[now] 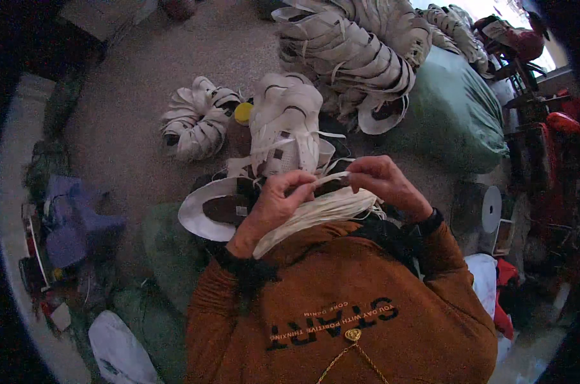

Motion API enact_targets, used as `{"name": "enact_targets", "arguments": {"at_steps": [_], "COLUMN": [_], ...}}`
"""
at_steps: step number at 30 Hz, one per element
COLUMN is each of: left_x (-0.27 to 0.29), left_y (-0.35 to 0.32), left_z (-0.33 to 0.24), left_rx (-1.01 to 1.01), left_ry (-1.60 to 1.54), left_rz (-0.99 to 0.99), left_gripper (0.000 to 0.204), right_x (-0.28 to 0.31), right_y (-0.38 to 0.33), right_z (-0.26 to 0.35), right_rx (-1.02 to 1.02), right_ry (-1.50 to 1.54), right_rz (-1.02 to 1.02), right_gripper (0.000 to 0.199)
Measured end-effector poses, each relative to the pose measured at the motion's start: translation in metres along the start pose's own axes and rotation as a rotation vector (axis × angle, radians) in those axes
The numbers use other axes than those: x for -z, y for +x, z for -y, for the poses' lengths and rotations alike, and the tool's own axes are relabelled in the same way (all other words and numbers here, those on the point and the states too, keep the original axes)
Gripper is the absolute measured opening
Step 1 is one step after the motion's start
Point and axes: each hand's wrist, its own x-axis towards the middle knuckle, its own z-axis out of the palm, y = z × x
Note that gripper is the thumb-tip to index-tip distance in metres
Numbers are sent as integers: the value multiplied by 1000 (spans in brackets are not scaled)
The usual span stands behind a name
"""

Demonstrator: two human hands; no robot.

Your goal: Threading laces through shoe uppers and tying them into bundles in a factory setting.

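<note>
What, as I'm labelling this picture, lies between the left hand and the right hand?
In the head view, a narrow cream strip spans from the left hand to the right hand.

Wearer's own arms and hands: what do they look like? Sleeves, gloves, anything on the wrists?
Both the left hand and right hand are bare, no gloves. Long rust-brown sleeves cover the forearms, with no print visible on them. Dark bands circle both wrists; too dim to tell cuff from strap. No cables visible on either arm.
</note>
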Motion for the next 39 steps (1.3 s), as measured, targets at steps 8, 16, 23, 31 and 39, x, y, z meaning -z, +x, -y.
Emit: {"name": "enact_targets", "arguments": {"at_steps": [8,16,23,31,39], "left_x": [20,11,27,60,106], "left_y": [-6,9,20,45,73], "left_z": [1,-13,-15,-10,-2], "left_rx": [-60,-309,-279,-339,-332], "left_ry": [247,635,673,1048,789], "left_rz": [-208,-258,-263,-33,-281], "left_gripper": [14,11,12,19,38], "right_x": [30,-38,-51,-50,-55], "right_y": [2,46,73,103,90], "right_z": [-24,-31,-34,-59,-28], "right_rx": [-12,383,418,160,624], "right_ry": [-260,-321,-349,196,-365], "right_rz": [-138,-250,-244,-336,-325], "right_gripper": [14,22,12,17,12]}}
